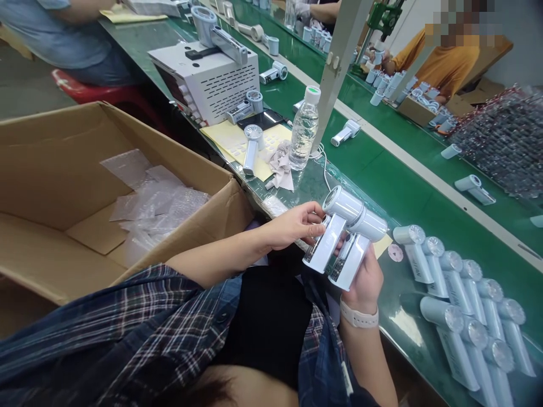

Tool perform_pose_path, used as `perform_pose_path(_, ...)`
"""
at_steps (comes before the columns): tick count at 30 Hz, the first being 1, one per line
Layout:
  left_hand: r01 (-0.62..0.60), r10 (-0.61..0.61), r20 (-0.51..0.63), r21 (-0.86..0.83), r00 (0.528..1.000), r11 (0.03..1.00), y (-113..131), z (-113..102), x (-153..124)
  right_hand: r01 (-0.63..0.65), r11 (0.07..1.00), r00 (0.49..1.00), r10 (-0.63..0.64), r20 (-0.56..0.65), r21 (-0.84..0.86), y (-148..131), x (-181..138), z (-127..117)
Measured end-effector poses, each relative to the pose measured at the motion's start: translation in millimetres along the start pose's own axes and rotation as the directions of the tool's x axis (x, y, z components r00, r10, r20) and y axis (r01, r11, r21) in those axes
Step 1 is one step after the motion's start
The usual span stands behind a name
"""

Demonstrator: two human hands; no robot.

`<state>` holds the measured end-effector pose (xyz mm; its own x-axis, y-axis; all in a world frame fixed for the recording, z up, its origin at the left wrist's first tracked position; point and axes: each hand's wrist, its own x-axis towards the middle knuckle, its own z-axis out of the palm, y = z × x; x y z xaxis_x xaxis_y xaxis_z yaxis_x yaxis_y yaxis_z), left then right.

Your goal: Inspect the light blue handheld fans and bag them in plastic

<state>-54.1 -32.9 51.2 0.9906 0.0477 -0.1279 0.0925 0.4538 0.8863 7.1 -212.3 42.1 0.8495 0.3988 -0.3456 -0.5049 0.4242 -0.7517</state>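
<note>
My left hand (297, 226) closes its fingers and thumb round the upper handle of a pale blue handheld fan (331, 240). My right hand (368, 280), with a light band on the wrist, grips a second, matching handheld fan (354, 263) from the outer side. Both fans are side by side above the bench edge, their round heads touching end to end. Their handles hang down towards me, and dark inner parts show on the left sides. Some fingers of both hands are hidden behind the handles. To the right, several similar fans (453, 282) lie in rows on the bench.
An open cardboard box (203, 226) with clear plastic bags (159, 206) stands left. Along the bench are a water bottle (303, 135), crumpled tissue (280, 164) and a white instrument (224, 79). A green conveyor belt (382, 169) carries more fans past a metal post (339, 62). Other people sit beyond.
</note>
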Motion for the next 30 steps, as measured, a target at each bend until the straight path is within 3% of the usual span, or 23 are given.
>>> perform_pose_path(18, -0.018, 0.017, 0.024, 0.066, 1.000, 0.998, 10.4, 1.9, -8.8, 0.083, 0.995, 0.997, -0.083, 0.009, -0.048, -0.1, -7.7, 2.9)
perform_pose_path(23, -0.065, 0.060, 0.048, 0.106, 0.997, 0.992, 11.2, 0.6, -11.2, 0.150, 0.988, 0.984, -0.145, 0.100, -0.047, -1.0, -10.3, 2.0)
perform_pose_path(27, -0.197, 0.193, 0.044, 0.326, 0.980, 0.925, 13.1, 0.4, -12.8, 0.413, 0.889, 0.910, -0.393, 0.132, -0.199, -3.3, -12.8, -2.4)
perform_pose_path(30, -0.389, 0.402, 0.098, 0.529, 0.911, 0.754, 12.2, -0.7, -13.7, 0.616, 0.701, 0.785, -0.513, 0.347, -0.359, -9.2, -17.7, -7.6)
